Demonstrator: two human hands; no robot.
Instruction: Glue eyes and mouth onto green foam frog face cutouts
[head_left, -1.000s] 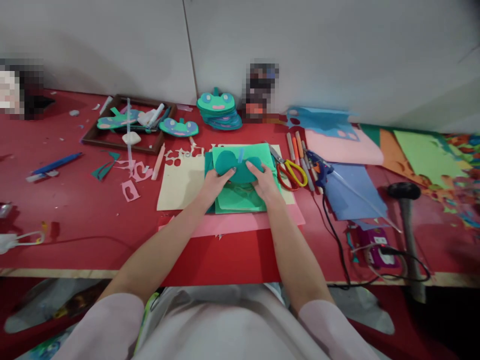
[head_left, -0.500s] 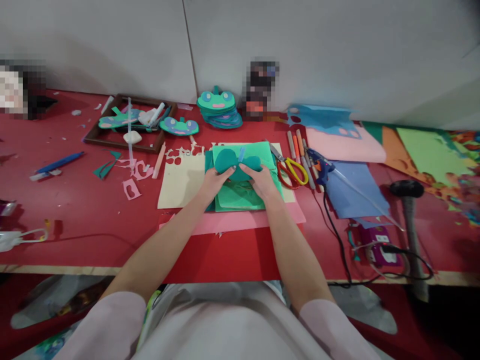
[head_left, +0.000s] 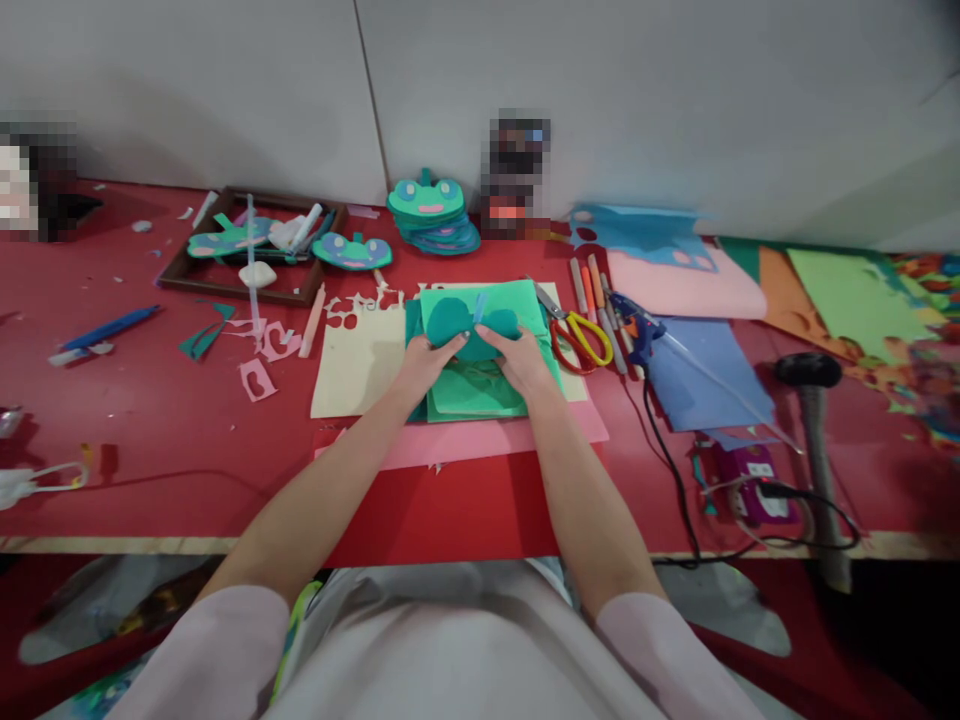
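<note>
Between my two hands is a dark green frog-head cutout (head_left: pixel 480 347) with a small blue strip (head_left: pixel 480 306) standing at its top middle. My left hand (head_left: pixel 429 362) grips the cutout's left side, thumb pressed on the face. On the right side my right hand (head_left: pixel 517 358) pinches it the same way, the two thumb tips close together. My other fingers are mostly hidden beneath. Under the cutout lie bright green sheets (head_left: pixel 480 395), on top of a cream sheet (head_left: pixel 356 370) and a pink sheet (head_left: pixel 465 443).
Scissors (head_left: pixel 581 338), several markers (head_left: pixel 592 295) and a blue glue gun (head_left: pixel 637 325) lie to the right. Farther right is a mallet (head_left: pixel 810 372). A stack of finished frog faces (head_left: pixel 429 215) stands at the back. A wooden tray (head_left: pixel 300 296) is at left.
The view has shifted slightly. Both hands keep the same hold on the green cutout, with almost no visible movement.
</note>
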